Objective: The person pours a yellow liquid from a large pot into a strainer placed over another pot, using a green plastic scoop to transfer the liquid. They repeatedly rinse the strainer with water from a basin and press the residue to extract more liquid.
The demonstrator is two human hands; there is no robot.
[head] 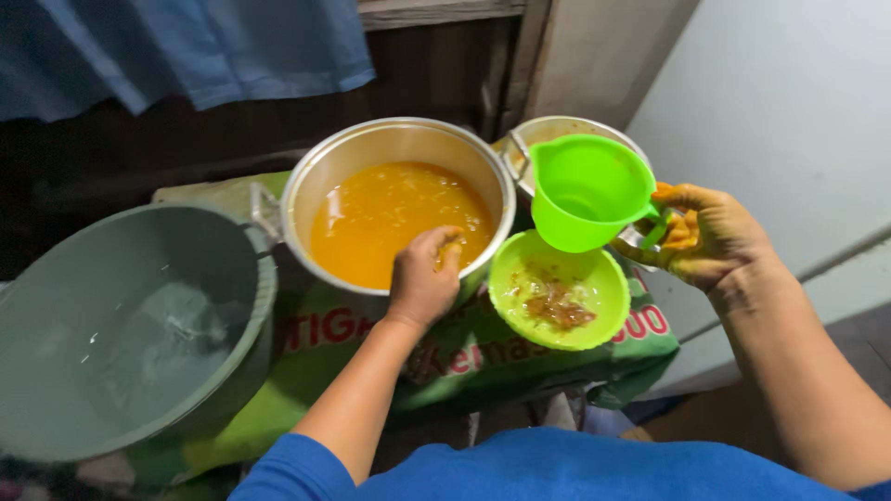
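Hands first: our right hand point(710, 243), at three o'clock, is curled tight around the handle of a green jug point(587, 190) tilted above a green bowl point(559, 289) holding brownish scraps. Our left hand point(424, 278) pinches something small at the rim of the metal pot point(397, 209) of orange liquid, with a grey basin point(130, 325) at nine o'clock.

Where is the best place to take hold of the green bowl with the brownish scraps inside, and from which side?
Grip the green bowl at its near rim, coming from above on the person's side. It sits upright and open. The metal pot of orange liquid crowds its left, and the green jug in the right hand hangs over its far edge.
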